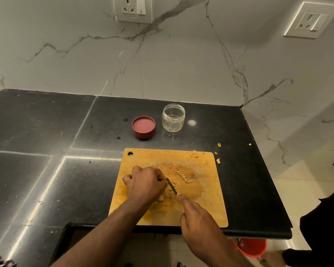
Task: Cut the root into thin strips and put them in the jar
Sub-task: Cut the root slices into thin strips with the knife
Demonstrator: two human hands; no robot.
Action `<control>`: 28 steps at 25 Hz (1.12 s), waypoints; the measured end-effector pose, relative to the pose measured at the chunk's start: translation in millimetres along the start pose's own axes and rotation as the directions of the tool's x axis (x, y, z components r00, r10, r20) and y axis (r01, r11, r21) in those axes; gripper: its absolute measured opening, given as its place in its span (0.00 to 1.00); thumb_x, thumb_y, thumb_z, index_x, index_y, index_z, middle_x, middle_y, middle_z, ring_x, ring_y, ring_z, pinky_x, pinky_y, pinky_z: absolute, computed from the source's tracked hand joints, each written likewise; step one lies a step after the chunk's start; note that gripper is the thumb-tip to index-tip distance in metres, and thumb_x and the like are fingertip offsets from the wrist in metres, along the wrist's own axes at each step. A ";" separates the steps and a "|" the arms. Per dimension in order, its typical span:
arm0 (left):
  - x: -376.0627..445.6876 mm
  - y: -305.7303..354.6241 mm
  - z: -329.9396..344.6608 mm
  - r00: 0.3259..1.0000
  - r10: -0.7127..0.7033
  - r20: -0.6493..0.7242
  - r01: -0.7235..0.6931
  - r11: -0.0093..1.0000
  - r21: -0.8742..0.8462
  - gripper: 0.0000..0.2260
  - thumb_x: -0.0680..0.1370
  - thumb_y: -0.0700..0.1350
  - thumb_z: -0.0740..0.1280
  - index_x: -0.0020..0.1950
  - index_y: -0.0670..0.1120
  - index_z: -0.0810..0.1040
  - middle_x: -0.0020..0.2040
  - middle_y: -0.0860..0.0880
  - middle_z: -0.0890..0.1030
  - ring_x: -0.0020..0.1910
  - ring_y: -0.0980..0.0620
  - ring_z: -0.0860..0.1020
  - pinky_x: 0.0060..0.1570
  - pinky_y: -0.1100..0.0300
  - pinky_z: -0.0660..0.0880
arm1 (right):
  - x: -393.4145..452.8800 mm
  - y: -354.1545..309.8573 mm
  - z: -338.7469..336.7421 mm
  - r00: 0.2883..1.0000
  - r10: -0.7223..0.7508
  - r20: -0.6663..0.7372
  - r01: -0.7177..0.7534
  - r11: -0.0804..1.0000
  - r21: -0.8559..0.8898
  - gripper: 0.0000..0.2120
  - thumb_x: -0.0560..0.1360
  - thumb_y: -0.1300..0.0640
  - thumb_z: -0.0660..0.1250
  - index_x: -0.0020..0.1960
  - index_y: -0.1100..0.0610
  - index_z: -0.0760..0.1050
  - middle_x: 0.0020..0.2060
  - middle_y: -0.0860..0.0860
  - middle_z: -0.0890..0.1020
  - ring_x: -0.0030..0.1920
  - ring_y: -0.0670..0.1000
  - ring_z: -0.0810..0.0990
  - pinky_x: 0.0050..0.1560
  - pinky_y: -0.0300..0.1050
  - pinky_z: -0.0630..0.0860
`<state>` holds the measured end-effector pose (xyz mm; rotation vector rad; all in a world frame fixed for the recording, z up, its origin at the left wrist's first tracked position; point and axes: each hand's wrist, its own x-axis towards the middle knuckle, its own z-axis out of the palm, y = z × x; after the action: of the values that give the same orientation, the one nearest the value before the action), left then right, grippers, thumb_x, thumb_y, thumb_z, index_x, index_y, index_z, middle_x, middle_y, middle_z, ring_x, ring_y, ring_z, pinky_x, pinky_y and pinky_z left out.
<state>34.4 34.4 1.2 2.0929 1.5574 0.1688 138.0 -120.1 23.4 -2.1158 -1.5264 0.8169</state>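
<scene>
A wooden cutting board lies on the black counter near its front edge. My left hand is curled over a piece of yellow root on the board; most of the root is hidden under the fingers, and a small bit shows beside the wrist. My right hand grips a yellow-handled knife, its blade angled against my left fingertips. Several thin cut strips lie just right of the blade. An open clear jar stands behind the board.
A dark red lid lies upside down left of the jar. Small root scraps are scattered near the board's far right corner. The counter ends at the right, where an orange bucket stands on the floor below.
</scene>
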 end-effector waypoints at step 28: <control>16.8 -36.7 -11.5 0.992 0.123 -0.002 -0.123 0.992 -0.040 0.13 0.79 0.43 0.66 0.60 0.55 0.83 0.56 0.55 0.82 0.54 0.54 0.78 0.56 0.51 0.79 | -18.1 48.8 -11.1 0.996 0.044 -0.074 -0.041 0.998 0.040 0.21 0.82 0.54 0.58 0.68 0.32 0.62 0.62 0.35 0.71 0.57 0.36 0.73 0.56 0.29 0.69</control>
<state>4.0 61.1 -9.7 2.1585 1.4136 0.2411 175.8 -152.7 5.2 -2.1333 -1.4213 0.7661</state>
